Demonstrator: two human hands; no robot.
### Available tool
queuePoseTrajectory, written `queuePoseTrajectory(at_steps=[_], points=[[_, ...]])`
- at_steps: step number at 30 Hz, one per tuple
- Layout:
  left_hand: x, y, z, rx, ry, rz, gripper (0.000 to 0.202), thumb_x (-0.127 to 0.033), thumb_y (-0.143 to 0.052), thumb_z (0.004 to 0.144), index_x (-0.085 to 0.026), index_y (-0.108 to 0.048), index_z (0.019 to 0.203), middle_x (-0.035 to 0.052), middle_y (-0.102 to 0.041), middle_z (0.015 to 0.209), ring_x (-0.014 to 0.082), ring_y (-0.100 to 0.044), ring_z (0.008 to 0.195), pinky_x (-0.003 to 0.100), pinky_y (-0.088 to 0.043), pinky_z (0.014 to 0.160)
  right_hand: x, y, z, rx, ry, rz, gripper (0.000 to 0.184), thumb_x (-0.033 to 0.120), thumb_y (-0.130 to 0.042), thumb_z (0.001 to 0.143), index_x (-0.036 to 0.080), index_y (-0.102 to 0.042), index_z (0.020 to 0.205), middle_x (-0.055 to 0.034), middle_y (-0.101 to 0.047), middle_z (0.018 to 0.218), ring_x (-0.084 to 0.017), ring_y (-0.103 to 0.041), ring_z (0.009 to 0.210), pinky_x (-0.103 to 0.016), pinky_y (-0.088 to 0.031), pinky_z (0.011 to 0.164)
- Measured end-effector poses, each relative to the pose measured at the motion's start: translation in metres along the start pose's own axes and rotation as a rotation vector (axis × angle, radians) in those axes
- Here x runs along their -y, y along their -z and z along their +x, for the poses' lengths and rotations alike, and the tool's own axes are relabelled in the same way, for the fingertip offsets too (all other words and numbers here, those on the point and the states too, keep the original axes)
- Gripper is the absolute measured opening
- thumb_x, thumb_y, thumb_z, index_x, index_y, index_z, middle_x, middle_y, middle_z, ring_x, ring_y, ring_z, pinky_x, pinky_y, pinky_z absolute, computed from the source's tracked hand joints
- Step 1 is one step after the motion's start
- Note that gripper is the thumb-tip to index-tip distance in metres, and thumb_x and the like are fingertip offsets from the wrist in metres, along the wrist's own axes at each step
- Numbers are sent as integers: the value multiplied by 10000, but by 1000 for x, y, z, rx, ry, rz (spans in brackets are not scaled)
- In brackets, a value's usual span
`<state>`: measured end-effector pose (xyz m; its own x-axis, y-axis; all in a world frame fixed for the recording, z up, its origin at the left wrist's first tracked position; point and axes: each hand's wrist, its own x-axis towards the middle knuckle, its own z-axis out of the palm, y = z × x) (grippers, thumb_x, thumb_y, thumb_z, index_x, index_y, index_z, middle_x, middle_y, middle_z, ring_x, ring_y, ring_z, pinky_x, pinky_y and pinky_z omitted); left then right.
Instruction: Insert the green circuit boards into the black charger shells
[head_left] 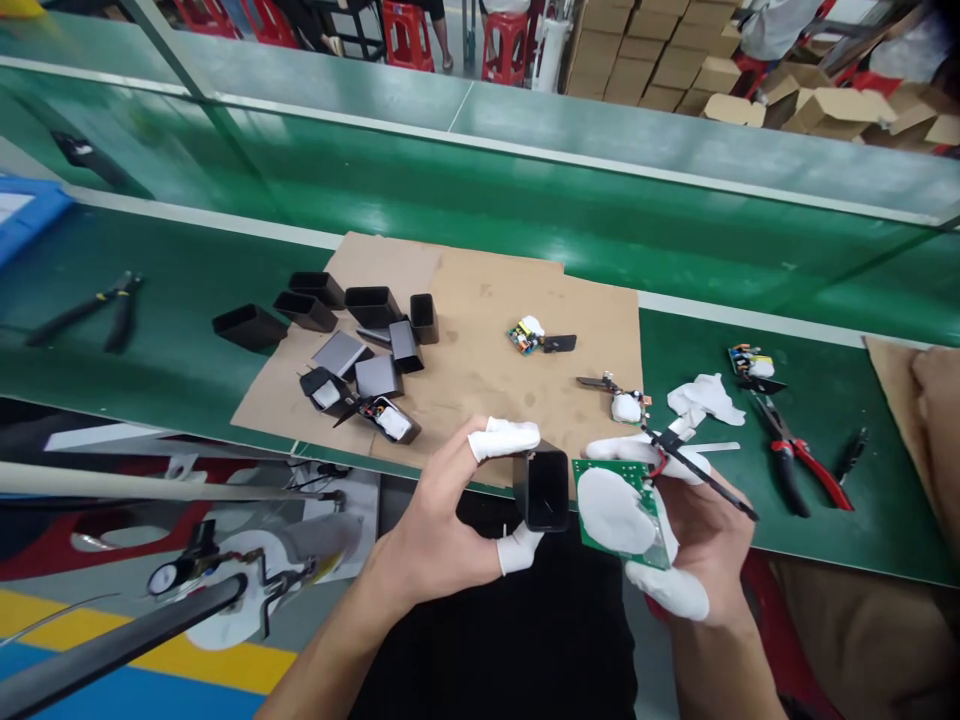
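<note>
both hands are working close together just off the near edge of the green bench point(825, 470). the left hand point(431, 535) is pinching a black rectangular plastic housing point(541, 490) between cotted fingertips point(506, 437), and the right hand point(690, 540) is gripping a green circuit board with a white pad on its face point(592, 472), its edge sitting just beside the housing. the housing's open mouth is facing up toward the wearer, so its long axis is running almost straight away from view, while the board is tilting face-up. to my eye the light fingertip pinch is risking a slip into the lap below. the thin black lead point(712, 485) sticking out to the right could also snag on the white scraps point(705, 398) or the red-handled pliers point(802, 465).
</note>
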<state>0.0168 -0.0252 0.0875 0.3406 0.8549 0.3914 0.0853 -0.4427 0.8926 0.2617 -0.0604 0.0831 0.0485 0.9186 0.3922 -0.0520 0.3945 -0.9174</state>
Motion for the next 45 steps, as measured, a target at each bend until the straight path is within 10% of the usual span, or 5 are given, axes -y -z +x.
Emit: queuePoseTrajectory(at_steps=[45], points=[[-18, -11, -3, 21, -136, 13, 802, -73, -890, 766, -191, -620, 1512, 151, -720, 1328, 284, -706, 1172, 455, -661, 978, 17, -5, 9, 264, 168, -106, 622, 66, -948, 701, 234, -721, 1256, -79, -727, 1179, -290, -695, 1070, -440, -600, 879]])
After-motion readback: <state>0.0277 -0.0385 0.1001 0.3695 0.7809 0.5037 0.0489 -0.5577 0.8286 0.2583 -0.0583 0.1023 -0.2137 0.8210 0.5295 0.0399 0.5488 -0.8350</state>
